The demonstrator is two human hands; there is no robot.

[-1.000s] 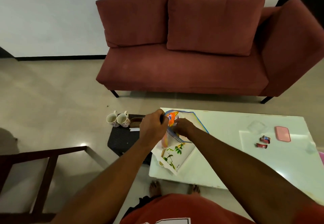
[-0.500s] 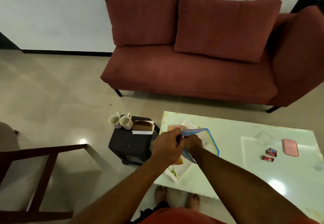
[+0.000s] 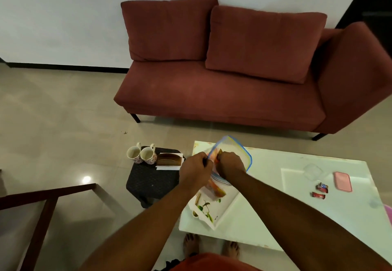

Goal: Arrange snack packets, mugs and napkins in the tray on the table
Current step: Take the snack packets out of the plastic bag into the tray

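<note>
Head view. Left hand (image 3: 196, 168) and right hand (image 3: 230, 165) side by side, fingers curled, both pinching the near edge of a blue-rimmed clear bag (image 3: 237, 150) (orange contents, blurred). Directly under the grip: leaf-print tray (image 3: 214, 213) on the table (image 3: 297, 217), with an orange snack packet (image 3: 216, 189) in it. Left of the grip: two floral mugs (image 3: 141, 155) and napkins (image 3: 169, 167) on a black stool (image 3: 152, 181).
</note>
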